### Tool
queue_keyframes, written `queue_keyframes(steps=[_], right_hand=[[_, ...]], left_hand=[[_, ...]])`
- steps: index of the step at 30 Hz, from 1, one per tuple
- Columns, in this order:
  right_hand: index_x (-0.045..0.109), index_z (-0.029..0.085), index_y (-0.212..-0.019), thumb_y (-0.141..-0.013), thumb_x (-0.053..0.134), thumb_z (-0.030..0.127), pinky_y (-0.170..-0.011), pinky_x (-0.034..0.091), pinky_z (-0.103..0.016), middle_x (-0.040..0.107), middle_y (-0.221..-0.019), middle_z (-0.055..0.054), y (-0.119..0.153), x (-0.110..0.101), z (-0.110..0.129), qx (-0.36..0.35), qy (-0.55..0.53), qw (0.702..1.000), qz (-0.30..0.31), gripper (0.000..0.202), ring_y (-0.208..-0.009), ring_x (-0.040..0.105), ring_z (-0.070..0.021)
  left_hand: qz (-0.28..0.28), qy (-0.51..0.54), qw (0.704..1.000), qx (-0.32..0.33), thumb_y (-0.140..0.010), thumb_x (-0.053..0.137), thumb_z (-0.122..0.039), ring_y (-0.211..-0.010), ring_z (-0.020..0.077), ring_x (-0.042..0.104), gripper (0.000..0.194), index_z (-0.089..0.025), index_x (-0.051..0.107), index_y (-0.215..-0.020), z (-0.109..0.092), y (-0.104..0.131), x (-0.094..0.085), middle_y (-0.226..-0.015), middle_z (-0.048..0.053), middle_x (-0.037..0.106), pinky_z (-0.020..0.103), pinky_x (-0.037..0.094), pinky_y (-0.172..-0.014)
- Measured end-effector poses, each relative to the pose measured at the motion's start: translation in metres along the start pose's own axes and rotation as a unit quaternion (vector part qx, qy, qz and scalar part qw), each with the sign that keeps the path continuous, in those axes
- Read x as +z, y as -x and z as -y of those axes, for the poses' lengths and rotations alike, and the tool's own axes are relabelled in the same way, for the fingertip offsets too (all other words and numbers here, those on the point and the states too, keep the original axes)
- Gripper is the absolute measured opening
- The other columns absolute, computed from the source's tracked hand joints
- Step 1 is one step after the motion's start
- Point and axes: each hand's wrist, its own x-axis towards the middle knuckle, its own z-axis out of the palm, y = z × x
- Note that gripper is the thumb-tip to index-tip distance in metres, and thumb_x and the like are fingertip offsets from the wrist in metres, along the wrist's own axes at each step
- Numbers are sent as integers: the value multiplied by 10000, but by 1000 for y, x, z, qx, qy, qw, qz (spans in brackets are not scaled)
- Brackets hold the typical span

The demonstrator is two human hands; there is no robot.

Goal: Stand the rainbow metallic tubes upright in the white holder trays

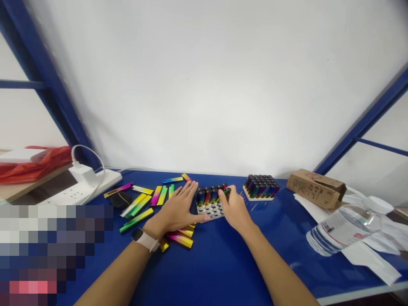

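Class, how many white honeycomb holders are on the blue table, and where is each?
2. One holder sits between the left hand and right hand, partly filled; the other is beyond the right hand, near the wall.

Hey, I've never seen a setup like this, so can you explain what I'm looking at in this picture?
There's no robot here: these are a person's bare hands, seen from a camera worn on the head, looking forward and down.

The left hand, with a watch on its wrist, is spread beside a white tray with honeycomb holes, thumb at the near edge. The right hand seems to pinch a small black-topped piece at the end of the tray's upright row.

On the blue tabletop lie shiny multicoloured flat pieces at left. To the right are a second white tray packed with dark-topped pieces, a brown cardboard box and a clear plastic bottle.
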Motion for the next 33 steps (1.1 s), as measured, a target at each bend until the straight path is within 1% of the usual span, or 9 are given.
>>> queue_keyframes(steps=[5,10,14,17,23,26,28,31,33], right_hand=[[461,228,-958,-1008,410,466,-628,396,-314,683,-834,-84,-1,7,-6,-10,8,1000,-15,248,-782,665,-274],[474,232,-984,-975,475,460,-651,416,-323,670,-801,-51,-1,7,-7,-5,-34,999,-26,228,-721,652,-247],[476,232,-1042,-955,495,451,-665,438,-322,657,-811,-24,1,0,0,-20,-68,997,-29,236,-708,635,-223],[480,230,-1058,-936,504,410,-654,447,-317,642,-806,-16,1,-2,2,-20,-83,996,-36,219,-685,622,-209],[496,224,-1055,-950,466,389,-670,458,-328,645,-837,-33,2,-4,4,-19,-89,995,-39,198,-705,622,-210],[505,226,-1037,-952,464,392,-681,458,-333,652,-842,-34,2,-4,4,-16,-87,995,-47,191,-710,623,-212],[511,227,-1030,-950,466,391,-685,457,-336,653,-837,-33,1,-3,3,-19,-85,995,-56,188,-702,619,-210],[522,224,-1005,-948,473,398,-685,455,-339,641,-810,-29,1,-1,3,-27,-87,993,-74,190,-669,601,-202],[527,221,-989,-948,480,401,-682,453,-336,637,-802,-28,2,-2,5,-32,-92,991,-89,190,-651,584,-193]], left_hand=[[-21,-5,1000,14,-835,543,-741,-1497,357,307,951,-157,333,-1555,-4,0,-3,-1594,183,379,522,281,-1205],[-50,-7,998,24,-767,653,-711,-1387,413,455,898,-134,498,-1437,-10,3,-14,-1491,221,496,553,392,-1132],[-54,12,998,42,-846,637,-395,-1376,367,477,642,-153,508,-1427,-10,6,-18,-1491,182,502,513,408,-1142],[-55,21,997,50,-826,556,-183,-1376,328,487,571,-174,549,-1397,-7,5,-14,-1483,142,526,487,399,-1160],[-62,-7,998,30,-898,501,-220,-1205,342,609,286,-193,714,-1086,-6,-2,-11,-1333,151,631,515,482,-1030],[-75,-32,997,7,-936,478,-258,-932,282,667,208,-205,658,-845,-10,-3,-16,-1068,123,670,444,527,-843],[-82,-45,995,-19,-921,486,-235,-805,252,642,171,-213,586,-784,-11,-3,-18,-938,92,634,406,510,-749],[-95,-26,994,-41,-870,488,-153,-814,262,629,90,-216,552,-865,-8,-3,-15,-896,78,621,395,495,-728],[-110,4,993,-47,-860,484,-129,-882,278,641,158,-207,554,-978,-5,-4,-10,-933,91,651,406,506,-767]])
